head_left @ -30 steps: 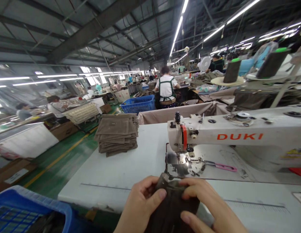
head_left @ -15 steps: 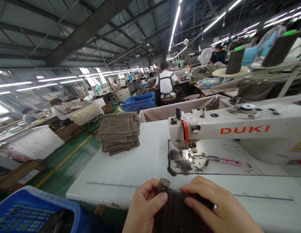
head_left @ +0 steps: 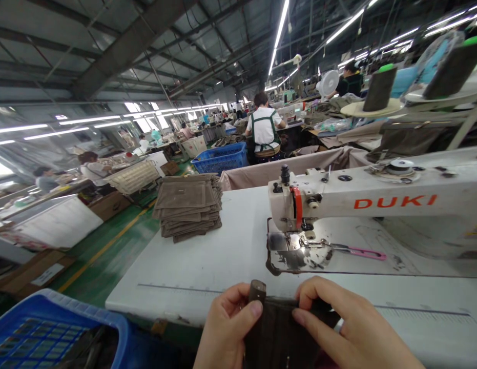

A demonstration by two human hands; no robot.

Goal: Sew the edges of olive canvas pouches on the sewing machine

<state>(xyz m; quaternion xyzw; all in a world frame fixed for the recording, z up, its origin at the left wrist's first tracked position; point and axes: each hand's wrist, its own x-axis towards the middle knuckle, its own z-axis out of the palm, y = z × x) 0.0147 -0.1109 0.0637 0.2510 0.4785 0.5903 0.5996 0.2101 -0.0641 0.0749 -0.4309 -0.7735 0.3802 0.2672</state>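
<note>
A dark brown fabric piece (head_left: 278,328) is held up in front of me, over the near edge of the sewing table. My left hand (head_left: 232,328) pinches its left side, thumb in front, where a rolled or folded end sticks up. At its upper right edge, the thumb and index finger of my right hand (head_left: 338,318) close on the cloth. The lower part of the piece runs out of view. Beyond my hands stands a white sewing machine (head_left: 376,200) marked DUKI. Pink-handled thread snips (head_left: 361,252) lie beside its needle plate.
A stack of brown fabric pieces (head_left: 188,207) sits at the table's left. Below left is a blue plastic basket (head_left: 123,333) with dark cloth inside. Thread cones (head_left: 380,89) stand behind the machine. A co-worker (head_left: 264,128) sits ahead, near another blue basket (head_left: 221,160).
My right hand's fingers have shifted slightly right along the top edge of the cloth. The left hand keeps its pinch. The whole view has moved a little.
</note>
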